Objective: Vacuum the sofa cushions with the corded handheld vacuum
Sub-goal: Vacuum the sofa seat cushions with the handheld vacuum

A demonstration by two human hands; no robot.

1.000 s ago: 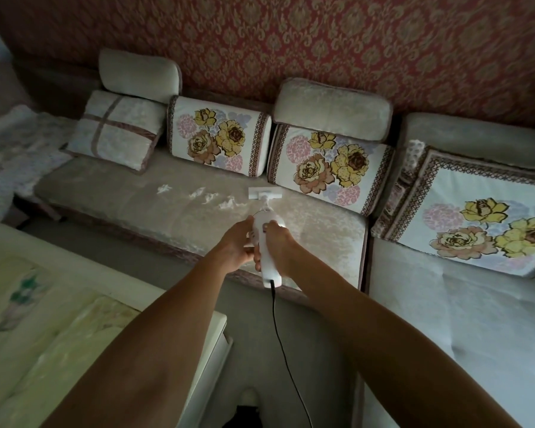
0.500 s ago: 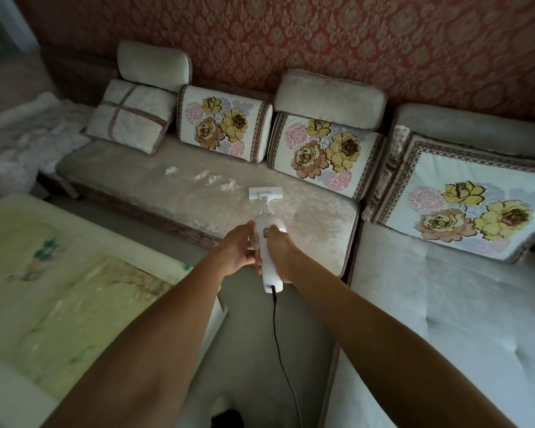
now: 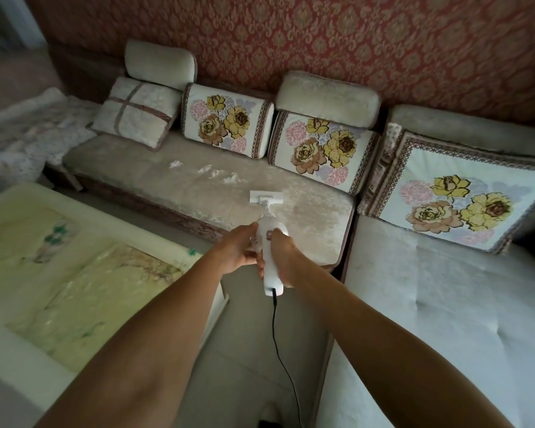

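Observation:
A white handheld vacuum (image 3: 269,267) points away from me, its flat nozzle (image 3: 265,197) resting on the beige seat cushion (image 3: 173,177). My left hand (image 3: 237,253) grips the vacuum's body from the left, and my right hand (image 3: 286,257) wraps the handle from the right. A black cord (image 3: 280,344) hangs from the rear end down to the floor. Several white paper scraps (image 3: 217,174) lie on the cushion just beyond and left of the nozzle.
Floral back cushions (image 3: 229,120) and beige bolsters (image 3: 326,95) line the red patterned wall. A second sofa section (image 3: 445,304) runs along the right. A low table with a pale green top (image 3: 74,282) stands at left, leaving a narrow floor strip.
The view has shifted right and closer to the sofa. The vacuum and both hands keep the same grip, with the nozzle still short of the scraps.

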